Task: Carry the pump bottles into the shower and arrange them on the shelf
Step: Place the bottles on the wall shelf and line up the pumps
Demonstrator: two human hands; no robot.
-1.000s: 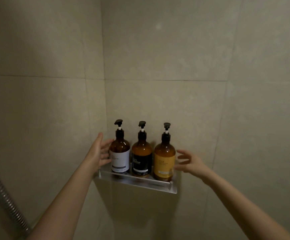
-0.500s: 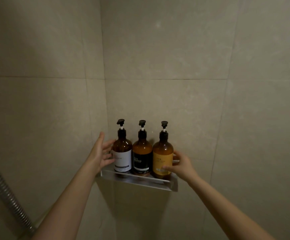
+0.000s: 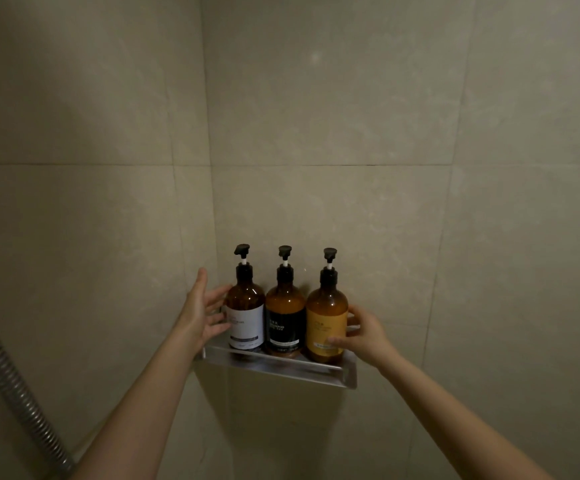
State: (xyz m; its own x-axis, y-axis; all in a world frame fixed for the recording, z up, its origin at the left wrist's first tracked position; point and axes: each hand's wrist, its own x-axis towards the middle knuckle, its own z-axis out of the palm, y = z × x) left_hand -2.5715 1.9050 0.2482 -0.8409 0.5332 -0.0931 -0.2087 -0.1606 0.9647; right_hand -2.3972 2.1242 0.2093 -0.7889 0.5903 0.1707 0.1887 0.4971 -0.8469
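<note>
1. Three round-shouldered amber pump bottles with black pump heads stand upright in a row on the shelf, their sides touching or nearly so: the white-label bottle (image 3: pixel 245 313) on the left, the black-label bottle (image 3: pixel 284 323) in the middle, and the yellow-label bottle (image 3: pixel 326 327) on the right.
2. The shelf (image 3: pixel 316 370) is a shallow brushed-metal tray with a low front lip, fixed in the far corner of the shower.
3. The right hand (image 3: pixel 364 336) grasps the yellow-label bottle, thumb on the label front and fingers curled behind.
4. The left hand (image 3: pixel 201 313) is spread and relaxed, its fingertips at the white-label bottle's left side.
5. Matte beige wall tiles (image 3: pixel 316 116) with thin grout lines surround the shelf, and a ribbed metal shower hose (image 3: pixel 14 393) runs down the near left.
6. A second ago the right hand was spread clear of the yellow-label bottle. The left hand and the row have barely shifted.
</note>
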